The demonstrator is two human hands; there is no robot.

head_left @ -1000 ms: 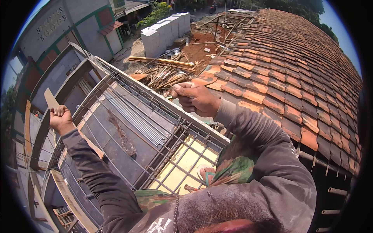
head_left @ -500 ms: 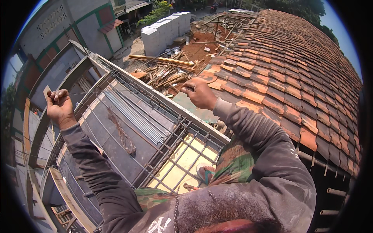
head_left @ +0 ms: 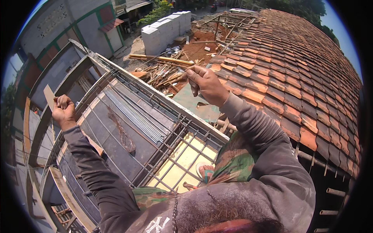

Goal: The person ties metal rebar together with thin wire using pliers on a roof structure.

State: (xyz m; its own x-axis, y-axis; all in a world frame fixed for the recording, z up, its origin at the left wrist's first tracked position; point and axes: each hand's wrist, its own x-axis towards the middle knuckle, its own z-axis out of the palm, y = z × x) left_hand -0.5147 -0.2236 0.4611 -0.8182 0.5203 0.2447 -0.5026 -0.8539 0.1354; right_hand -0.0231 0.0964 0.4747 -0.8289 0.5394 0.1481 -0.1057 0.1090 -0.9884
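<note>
Left hand [head_left: 63, 111], at the person's ten o'clock: curled into a fist. Right hand [head_left: 208, 85], twelve o'clock: thumb and forefinger pinched. I cannot tell whether either holds anything. Wire bundle [head_left: 123, 140]: between ten and eleven o'clock, on the dark sheet [head_left: 105, 126]. Fingertip grip should be firm, wrists steady.

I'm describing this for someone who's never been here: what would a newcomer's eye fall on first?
Probably the tiled roof, orange and dark, filling much of the right side. Next, the curled left hand, toward the left edge, and the right hand, above the picture's middle. Pale blocks stand near the top.
</note>
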